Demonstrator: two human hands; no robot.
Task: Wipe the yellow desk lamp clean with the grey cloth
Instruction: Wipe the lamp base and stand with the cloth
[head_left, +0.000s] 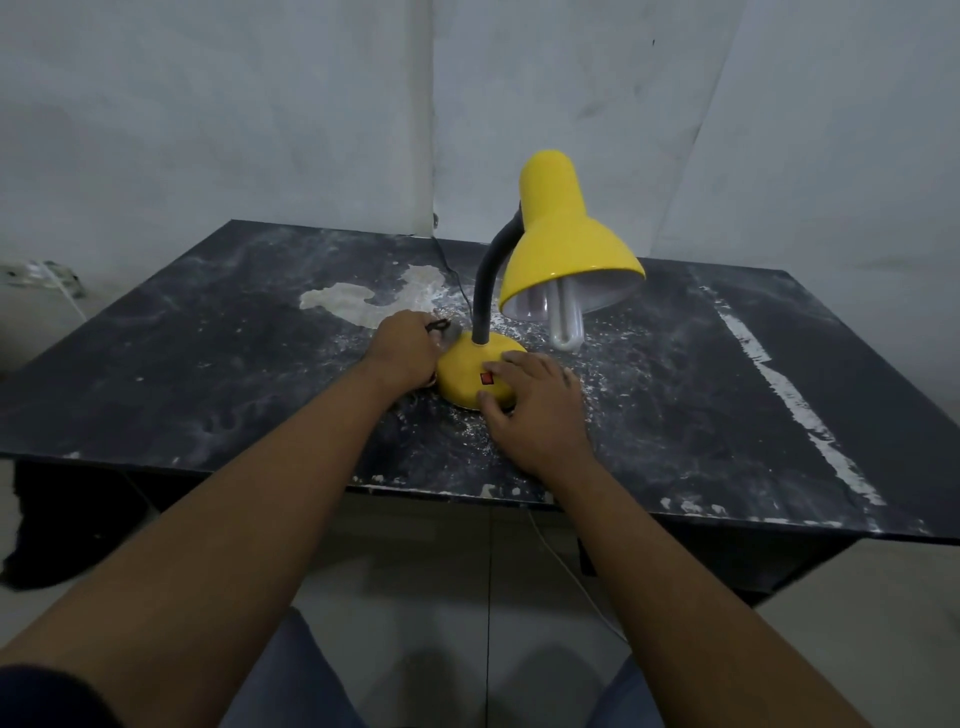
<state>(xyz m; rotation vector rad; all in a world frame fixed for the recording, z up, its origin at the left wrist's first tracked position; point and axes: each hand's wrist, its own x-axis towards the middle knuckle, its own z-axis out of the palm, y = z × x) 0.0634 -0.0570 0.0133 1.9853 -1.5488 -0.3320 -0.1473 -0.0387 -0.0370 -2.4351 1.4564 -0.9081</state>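
The yellow desk lamp (540, 291) stands upright near the middle of the dark, dust-streaked table (208, 364). The left hand (408, 351) is curled closed around the grey cloth (448, 336), pressing it against the left edge of the lamp's round base. The right hand (535, 410) lies spread and flat on the base's right side, fingers beside the red switch (487, 378).

A dark, scuffed rectangular table (727, 395), streaked with white dust and a long pale stripe (795, 400) on its right side, carries a yellow desk lamp (470, 382) on its round base. A whitish blotch (363, 301) lies behind the base, and a thin black cord (457, 280) runs back across the tabletop.
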